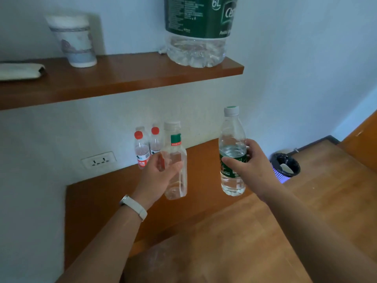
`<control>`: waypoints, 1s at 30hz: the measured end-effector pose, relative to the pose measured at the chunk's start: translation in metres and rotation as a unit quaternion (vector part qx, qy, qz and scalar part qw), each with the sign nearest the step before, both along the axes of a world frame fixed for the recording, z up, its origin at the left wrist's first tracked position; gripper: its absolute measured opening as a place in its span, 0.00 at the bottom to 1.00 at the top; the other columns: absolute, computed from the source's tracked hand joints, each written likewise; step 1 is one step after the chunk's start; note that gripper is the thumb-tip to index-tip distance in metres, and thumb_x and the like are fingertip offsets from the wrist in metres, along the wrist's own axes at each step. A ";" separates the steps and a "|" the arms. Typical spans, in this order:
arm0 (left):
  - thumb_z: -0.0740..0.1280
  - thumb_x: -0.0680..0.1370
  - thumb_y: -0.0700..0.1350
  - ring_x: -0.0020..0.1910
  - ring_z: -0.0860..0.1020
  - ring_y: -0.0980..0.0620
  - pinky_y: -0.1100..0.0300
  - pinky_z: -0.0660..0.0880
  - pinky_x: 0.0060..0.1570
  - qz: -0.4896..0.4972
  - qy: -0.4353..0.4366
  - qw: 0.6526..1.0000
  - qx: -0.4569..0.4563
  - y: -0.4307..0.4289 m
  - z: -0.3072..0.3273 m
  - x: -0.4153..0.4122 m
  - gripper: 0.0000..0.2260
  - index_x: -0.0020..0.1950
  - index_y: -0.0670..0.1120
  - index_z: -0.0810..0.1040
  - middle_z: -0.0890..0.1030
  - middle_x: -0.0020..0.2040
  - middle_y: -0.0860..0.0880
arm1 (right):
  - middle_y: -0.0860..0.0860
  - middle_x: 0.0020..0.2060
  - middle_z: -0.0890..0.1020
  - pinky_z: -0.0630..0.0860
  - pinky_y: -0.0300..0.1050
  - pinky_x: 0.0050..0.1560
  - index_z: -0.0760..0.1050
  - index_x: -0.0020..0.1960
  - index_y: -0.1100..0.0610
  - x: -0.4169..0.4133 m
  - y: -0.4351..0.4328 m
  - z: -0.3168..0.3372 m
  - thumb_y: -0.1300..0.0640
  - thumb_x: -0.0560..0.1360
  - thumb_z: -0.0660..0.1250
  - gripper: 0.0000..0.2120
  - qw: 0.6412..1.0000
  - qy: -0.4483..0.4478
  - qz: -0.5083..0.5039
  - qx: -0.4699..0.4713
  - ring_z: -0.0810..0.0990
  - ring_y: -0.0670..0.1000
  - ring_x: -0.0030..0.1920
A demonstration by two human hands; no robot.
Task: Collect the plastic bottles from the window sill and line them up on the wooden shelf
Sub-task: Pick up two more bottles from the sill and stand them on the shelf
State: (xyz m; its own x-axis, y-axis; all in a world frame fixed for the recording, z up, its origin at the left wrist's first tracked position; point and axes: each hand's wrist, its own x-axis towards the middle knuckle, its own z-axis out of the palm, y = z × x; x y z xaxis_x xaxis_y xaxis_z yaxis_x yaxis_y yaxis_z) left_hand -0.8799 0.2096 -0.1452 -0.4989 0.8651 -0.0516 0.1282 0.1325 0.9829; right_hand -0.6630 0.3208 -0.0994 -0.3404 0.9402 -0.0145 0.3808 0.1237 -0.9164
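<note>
While held over the lower shelf (102, 197), a clear bottle (179, 186) is gripped by the left hand (157, 178). A green bottle (231, 139) is gripped by the right hand (251, 166).

The wooden shelf (122, 82) in front of me carries a folded cloth (20, 71), a paper cup (75, 40) and a big water jug (196, 37). On the lower ledge (98, 193) two red-capped bottles (141, 152) stand upright by the wall

Above me I see a paper cup (73, 40) and a big water jug (196, 31). A wall socket (99, 159) sits lower left, and a lined bin (285, 167) stands on the floor to my right.
</note>
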 end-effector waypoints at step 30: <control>0.74 0.75 0.50 0.53 0.82 0.52 0.63 0.81 0.47 0.198 0.004 0.972 -0.124 0.180 -0.067 -0.032 0.22 0.65 0.50 0.70 0.81 0.55 0.52 | 0.42 0.47 0.79 0.80 0.46 0.48 0.67 0.61 0.47 -0.106 0.258 -0.107 0.50 0.69 0.77 0.27 0.972 -0.083 0.211 -0.066 0.80 0.44 0.45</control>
